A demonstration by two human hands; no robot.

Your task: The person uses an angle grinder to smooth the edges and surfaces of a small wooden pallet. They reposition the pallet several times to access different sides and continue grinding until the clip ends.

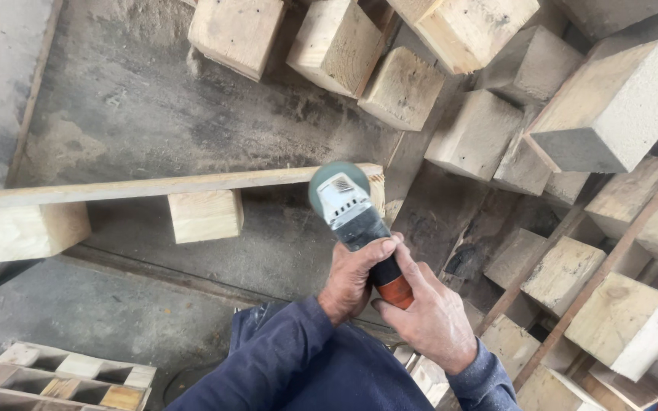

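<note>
Both my hands grip an angle grinder (pixel 348 209) with a grey head, black body and orange rear. My left hand (pixel 352 278) wraps the black body from the left. My right hand (pixel 426 312) clasps the orange rear end from the right. The grinder's round disc (pixel 327 181) sits at the right end of a long wooden plank (pixel 154 186), beside a block under that end. The plank rests on pale wooden blocks (pixel 206 215), forming a pallet runner lying across a dusty surface (pixel 192 114). My sleeves are dark blue.
A heap of several loose wooden blocks (pixel 611 106) fills the top and right. More blocks and slats (pixel 618 320) lie at lower right. A stacked pallet corner (pixel 62 377) shows at lower left. Sawdust covers the grey surface behind the plank.
</note>
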